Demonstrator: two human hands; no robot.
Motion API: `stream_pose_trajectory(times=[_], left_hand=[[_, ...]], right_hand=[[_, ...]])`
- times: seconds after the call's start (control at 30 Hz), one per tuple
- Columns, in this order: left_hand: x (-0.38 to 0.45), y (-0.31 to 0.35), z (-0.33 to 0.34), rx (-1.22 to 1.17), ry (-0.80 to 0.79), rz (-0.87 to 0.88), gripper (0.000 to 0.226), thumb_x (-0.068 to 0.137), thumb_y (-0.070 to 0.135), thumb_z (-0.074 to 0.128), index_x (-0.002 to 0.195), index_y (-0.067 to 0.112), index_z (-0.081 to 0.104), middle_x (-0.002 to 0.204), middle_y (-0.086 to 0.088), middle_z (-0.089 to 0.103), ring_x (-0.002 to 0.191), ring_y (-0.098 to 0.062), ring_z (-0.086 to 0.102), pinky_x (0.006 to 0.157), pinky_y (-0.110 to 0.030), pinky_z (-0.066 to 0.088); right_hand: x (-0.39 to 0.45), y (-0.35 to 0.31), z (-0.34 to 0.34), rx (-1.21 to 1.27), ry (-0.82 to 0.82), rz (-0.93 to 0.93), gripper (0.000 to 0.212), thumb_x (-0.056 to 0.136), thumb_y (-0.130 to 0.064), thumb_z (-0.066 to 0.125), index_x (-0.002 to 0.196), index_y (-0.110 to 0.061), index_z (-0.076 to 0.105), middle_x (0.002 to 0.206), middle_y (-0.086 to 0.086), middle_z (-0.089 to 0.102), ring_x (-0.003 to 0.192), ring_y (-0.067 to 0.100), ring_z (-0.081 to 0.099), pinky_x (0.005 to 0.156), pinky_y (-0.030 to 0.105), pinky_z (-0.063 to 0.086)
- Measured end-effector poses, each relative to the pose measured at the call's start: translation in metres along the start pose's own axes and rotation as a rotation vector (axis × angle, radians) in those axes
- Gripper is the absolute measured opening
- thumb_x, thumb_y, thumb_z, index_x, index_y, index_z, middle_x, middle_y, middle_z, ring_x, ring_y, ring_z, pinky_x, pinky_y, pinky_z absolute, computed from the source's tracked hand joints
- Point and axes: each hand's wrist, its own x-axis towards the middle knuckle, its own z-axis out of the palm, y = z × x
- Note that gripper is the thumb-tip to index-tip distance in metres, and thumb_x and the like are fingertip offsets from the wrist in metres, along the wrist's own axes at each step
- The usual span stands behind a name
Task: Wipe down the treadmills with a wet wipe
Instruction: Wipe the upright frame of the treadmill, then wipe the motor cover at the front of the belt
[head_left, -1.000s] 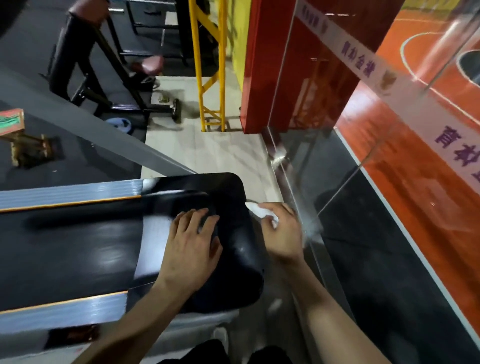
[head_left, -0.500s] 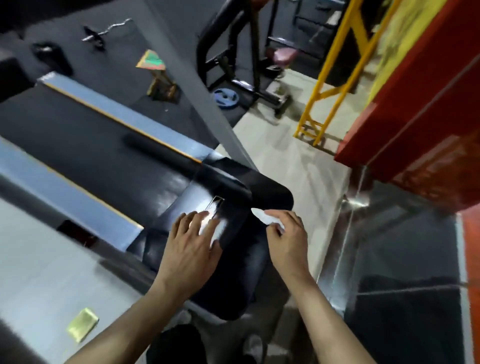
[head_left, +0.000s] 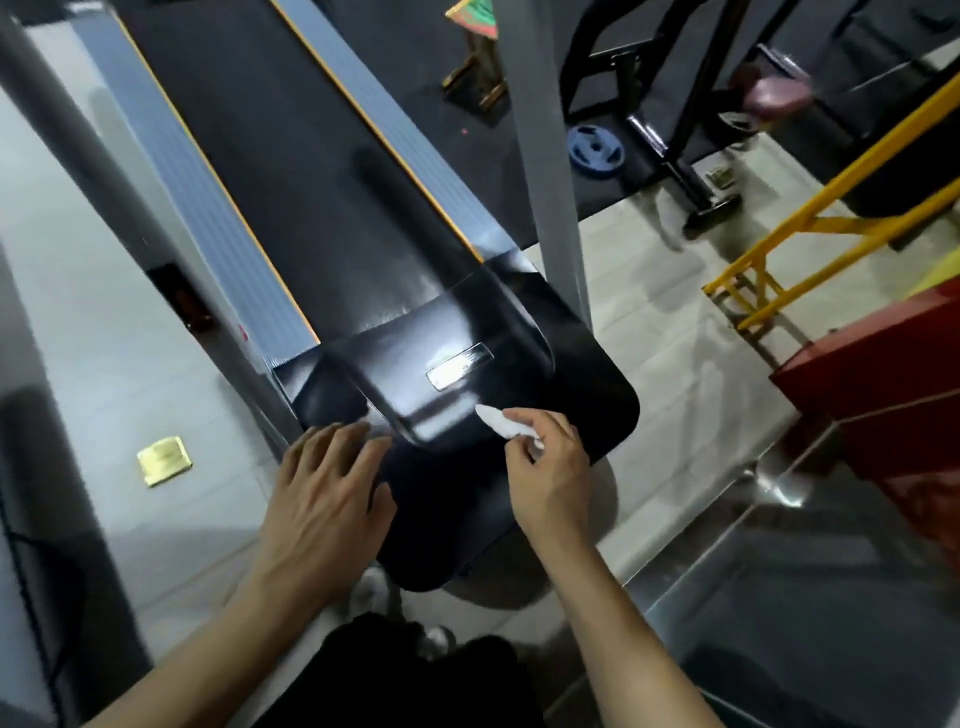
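Gym flooring is showing pale beneath a treadmill. Left hand is lying flat, fingers spread and holding nothing, on the near left of its glossy black cover. Right hand is pinching a white wipe against the cover's middle. A gold tag is lying on the floor far left.

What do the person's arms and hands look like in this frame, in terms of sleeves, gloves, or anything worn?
Both forearms are bare right to the bottom edge of the head view, so no sleeves show. The left hand and the right hand wear no gloves, and no watch, ring, bracelet or other marking is visible on either wrist or on the fingers. Dark clothing shows low between the arms.
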Motion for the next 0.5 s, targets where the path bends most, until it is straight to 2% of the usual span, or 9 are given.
stream_pose_trajectory(times=[0.23,0.43,0.5], left_hand=[[0.023,0.017,0.067,-0.011,-0.067,-0.129,0.05,0.086,0.035,0.046,0.126,0.015,0.066,0.131,-0.009,0.062,0.125,-0.033,0.052,0.108,-0.049,0.036],[0.074,0.052,0.131,-0.019,-0.057,-0.334,0.047,0.085,0.031,0.049,0.125,0.013,0.065,0.13,-0.011,0.062,0.124,-0.035,0.054,0.109,-0.048,0.035],[0.093,0.06,0.161,-0.02,-0.07,-0.399,0.047,0.085,0.03,0.05,0.125,0.013,0.066,0.13,-0.011,0.062,0.124,-0.035,0.054,0.112,-0.048,0.034]], right_hand=[[0.047,0.051,0.018,-0.013,-0.155,-0.053,0.033,0.086,0.002,0.059,0.103,-0.022,0.074,0.1,-0.017,0.062,0.097,0.003,0.055,0.082,0.004,0.039],[0.136,0.111,0.034,0.008,-0.373,-0.121,0.034,0.087,0.002,0.06,0.101,-0.026,0.072,0.1,-0.021,0.062,0.098,0.008,0.06,0.082,0.009,0.043],[0.167,0.138,0.045,0.003,-0.442,-0.135,0.036,0.085,0.003,0.059,0.099,-0.029,0.071,0.099,-0.021,0.063,0.097,0.004,0.059,0.08,0.007,0.042]])
